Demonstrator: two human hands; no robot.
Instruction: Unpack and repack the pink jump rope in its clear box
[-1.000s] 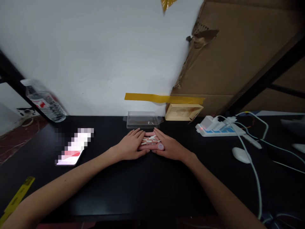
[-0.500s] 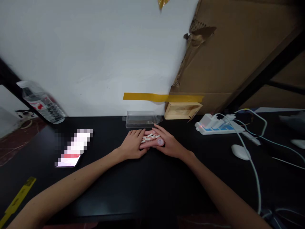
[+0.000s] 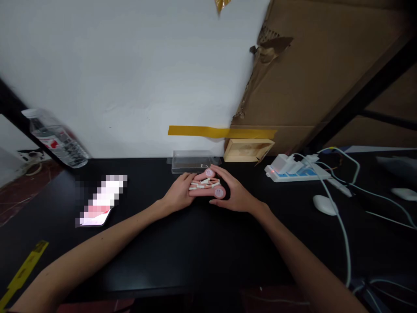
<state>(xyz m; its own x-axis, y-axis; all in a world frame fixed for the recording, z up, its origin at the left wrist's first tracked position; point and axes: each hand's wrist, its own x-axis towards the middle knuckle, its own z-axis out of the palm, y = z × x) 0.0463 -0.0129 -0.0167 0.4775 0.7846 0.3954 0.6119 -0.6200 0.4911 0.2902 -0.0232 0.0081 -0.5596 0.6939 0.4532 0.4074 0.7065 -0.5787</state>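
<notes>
Two pink rods [image 3: 205,192] with round pale labels on their right ends lie one behind the other on the black table, between my hands. Several small white pieces [image 3: 204,184] sit in the gap between them, with thin pinkish strands. My left hand [image 3: 180,191] is closed round the left ends of the rods, its fingertips partly hidden. My right hand [image 3: 235,190] is spread at the right ends, thumb and fingers apart in a C shape, with a gap between its palm and the front rod.
Behind the hands are a clear plastic tray [image 3: 187,162] and a shallow wooden box [image 3: 249,151]. A phone [image 3: 100,202] and a bottle [image 3: 57,139] are at the left. A power strip [image 3: 296,169], cables and a white mouse [image 3: 325,205] are at the right.
My right hand has opened and drawn slightly right, off the rods. The rear rod's labelled end now shows, and its right end angles away. My left hand has closed round the left ends.
</notes>
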